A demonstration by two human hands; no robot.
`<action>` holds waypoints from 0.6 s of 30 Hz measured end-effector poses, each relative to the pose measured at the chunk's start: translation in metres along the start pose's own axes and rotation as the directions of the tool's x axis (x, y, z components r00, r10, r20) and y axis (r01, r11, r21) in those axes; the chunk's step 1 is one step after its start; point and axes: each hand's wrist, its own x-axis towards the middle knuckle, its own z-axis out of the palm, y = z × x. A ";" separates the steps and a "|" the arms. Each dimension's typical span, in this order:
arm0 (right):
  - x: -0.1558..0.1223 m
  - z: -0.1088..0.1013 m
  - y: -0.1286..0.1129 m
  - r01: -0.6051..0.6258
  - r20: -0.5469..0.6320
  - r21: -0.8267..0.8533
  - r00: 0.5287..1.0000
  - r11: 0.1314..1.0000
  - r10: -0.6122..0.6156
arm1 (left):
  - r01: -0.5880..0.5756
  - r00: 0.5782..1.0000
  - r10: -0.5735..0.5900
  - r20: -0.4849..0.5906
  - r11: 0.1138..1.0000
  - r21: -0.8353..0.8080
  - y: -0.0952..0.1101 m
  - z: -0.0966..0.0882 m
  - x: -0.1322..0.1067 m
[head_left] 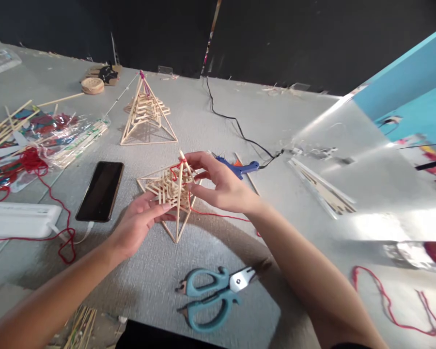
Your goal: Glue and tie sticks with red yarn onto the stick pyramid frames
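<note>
A small pyramid frame of wooden sticks (179,213) stands on the grey table, with a stack of short sticks (169,186) inside it. Red yarn (221,214) is looped near its tip and trails off to the right. My left hand (141,218) reaches in from the lower left, its thumb and fingers closed on the short-stick stack. On the other side, my right hand (218,186) has its fingers bent around the upper frame near the red yarn; whether they pinch yarn or stick is partly hidden.
Scissors (218,291) lie close in front. A phone (101,191), a white power bank (22,219) and a yarn heap (32,160) are at left. Behind stands another stick pyramid (148,141). A blue glue gun (240,167) with a black cord lies beyond my right hand.
</note>
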 end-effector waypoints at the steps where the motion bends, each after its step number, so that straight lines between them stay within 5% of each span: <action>1: 0.000 0.000 0.000 -0.002 0.003 -0.005 1.000 1.000 0.002 | -0.003 1.000 0.003 -0.003 1.000 0.002 0.000 0.000 0.000; 18: -0.001 0.003 -0.004 0.051 -0.006 -0.041 0.999 0.998 -0.051 | -0.001 0.999 0.003 -0.037 0.999 0.053 -0.002 0.001 0.001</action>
